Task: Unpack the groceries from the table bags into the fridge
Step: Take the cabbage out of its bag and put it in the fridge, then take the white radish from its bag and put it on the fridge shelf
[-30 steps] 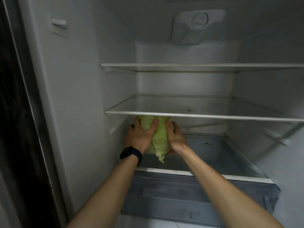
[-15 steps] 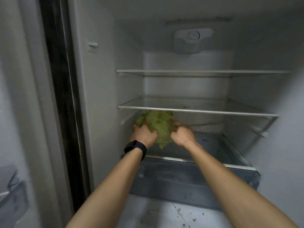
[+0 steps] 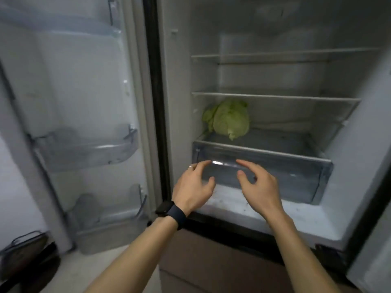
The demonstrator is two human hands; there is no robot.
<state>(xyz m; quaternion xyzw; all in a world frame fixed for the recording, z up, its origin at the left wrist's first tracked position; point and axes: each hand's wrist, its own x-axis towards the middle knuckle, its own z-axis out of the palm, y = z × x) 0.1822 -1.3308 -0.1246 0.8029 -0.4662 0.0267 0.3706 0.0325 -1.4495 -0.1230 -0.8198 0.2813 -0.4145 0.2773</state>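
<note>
Standing upright, cabbage [image 3: 229, 120] hangs a leaf tip forward.

Glossy clear plastic drawer [image 3: 275, 174]

Dim cool light, soft motion blur throughout, wide-angle bending at edges

A pale green cabbage [image 3: 229, 120] sits in the open fridge [image 3: 182, 106], on the ledge above the clear drawer [image 3: 275, 174], at the left near the back. It lies just under the lower glass shelf [image 3: 275, 97], with a loose leaf drooping toward the front.
</note>
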